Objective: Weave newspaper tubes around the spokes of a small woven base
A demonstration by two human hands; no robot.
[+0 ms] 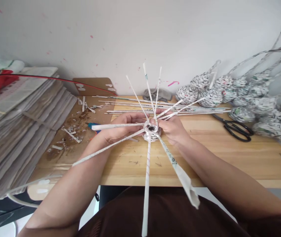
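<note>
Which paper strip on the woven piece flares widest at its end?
The green-printed strip slanting lower right from the woven piece: its end opens into a broad flap; the other strips end narrower.

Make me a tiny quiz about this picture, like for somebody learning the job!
1. True or false: the right hand holds the small woven paper piece.
2. Where are the black scissors? A) Left of both hands. B) Right of both hands. C) Inside one hand.
3. Fill in the word: the tall stack at the far left is made of ____.

Key: 1 true; 2 B; 3 paper.
</note>
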